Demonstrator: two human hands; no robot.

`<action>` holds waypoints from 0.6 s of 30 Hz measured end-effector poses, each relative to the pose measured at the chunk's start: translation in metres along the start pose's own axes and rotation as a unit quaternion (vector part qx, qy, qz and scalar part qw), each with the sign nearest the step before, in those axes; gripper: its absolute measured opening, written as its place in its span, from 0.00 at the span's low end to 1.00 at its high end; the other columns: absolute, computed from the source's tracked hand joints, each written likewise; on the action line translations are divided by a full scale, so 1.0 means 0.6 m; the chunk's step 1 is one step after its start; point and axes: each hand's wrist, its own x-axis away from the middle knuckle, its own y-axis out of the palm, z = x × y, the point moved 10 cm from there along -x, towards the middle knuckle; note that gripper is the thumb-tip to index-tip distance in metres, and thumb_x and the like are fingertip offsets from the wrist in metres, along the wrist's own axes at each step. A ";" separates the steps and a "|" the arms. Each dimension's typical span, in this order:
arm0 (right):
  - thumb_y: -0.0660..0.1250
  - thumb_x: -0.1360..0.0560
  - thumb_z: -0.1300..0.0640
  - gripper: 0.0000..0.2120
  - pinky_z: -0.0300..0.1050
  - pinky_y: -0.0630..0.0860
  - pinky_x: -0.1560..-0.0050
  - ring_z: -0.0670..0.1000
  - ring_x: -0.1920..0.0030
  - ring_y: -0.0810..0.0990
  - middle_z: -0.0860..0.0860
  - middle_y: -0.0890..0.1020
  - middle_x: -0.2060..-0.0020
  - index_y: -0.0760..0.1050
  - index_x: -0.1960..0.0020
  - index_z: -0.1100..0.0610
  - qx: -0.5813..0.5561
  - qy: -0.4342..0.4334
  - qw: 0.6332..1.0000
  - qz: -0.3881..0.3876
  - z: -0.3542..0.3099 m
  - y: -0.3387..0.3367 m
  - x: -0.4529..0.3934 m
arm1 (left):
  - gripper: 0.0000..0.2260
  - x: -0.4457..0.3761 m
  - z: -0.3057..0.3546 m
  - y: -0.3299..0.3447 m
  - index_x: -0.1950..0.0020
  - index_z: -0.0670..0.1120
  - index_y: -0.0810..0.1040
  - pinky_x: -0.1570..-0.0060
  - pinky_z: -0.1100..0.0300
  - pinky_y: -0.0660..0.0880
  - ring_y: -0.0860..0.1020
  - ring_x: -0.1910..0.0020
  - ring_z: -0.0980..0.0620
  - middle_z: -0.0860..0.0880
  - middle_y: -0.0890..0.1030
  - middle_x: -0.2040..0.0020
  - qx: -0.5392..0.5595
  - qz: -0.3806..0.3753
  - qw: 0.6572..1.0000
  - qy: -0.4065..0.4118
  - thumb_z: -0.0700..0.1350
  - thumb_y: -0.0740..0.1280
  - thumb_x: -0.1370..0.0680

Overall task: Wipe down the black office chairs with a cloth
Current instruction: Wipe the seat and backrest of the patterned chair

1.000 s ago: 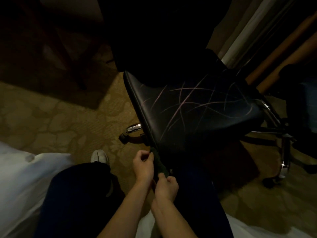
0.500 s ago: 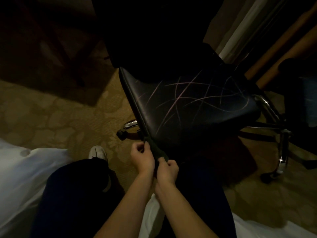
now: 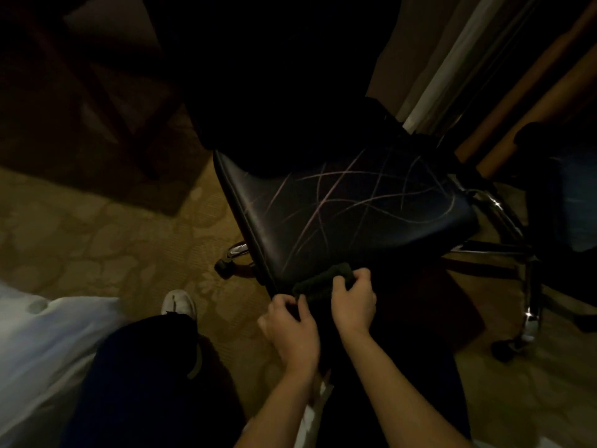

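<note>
A black office chair (image 3: pixel 349 208) stands right in front of me, its leather seat crossed by pale scratch-like streaks. A dark green cloth (image 3: pixel 318 282) lies stretched along the seat's near edge. My left hand (image 3: pixel 290 321) pinches the cloth's left end at the seat's near corner. My right hand (image 3: pixel 353 303) grips the cloth's right end, fingers curled over it. The chair's backrest is lost in shadow.
A second dark chair (image 3: pixel 568 195) with a chrome base (image 3: pixel 529 286) stands to the right. Patterned carpet (image 3: pixel 106 240) covers the floor. White bedding (image 3: pixel 38 344) lies at the lower left. My dark-trousered knees and a white shoe (image 3: pixel 179 302) sit below the seat.
My hands have drawn apart, the right one moving right along the seat's near edge. The cloth, bunched between them before, is now spread out along that edge.
</note>
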 end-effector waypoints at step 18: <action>0.60 0.20 0.52 0.05 0.42 0.76 0.48 0.47 0.49 0.78 0.48 0.76 0.49 0.68 0.45 0.52 0.150 0.008 0.969 -0.197 -0.030 0.124 0.006 | 0.06 -0.105 0.008 -0.043 0.57 0.51 0.72 0.57 0.50 0.73 0.75 0.55 0.45 0.52 0.72 0.61 -0.200 0.015 0.980 -0.008 0.44 0.68 0.23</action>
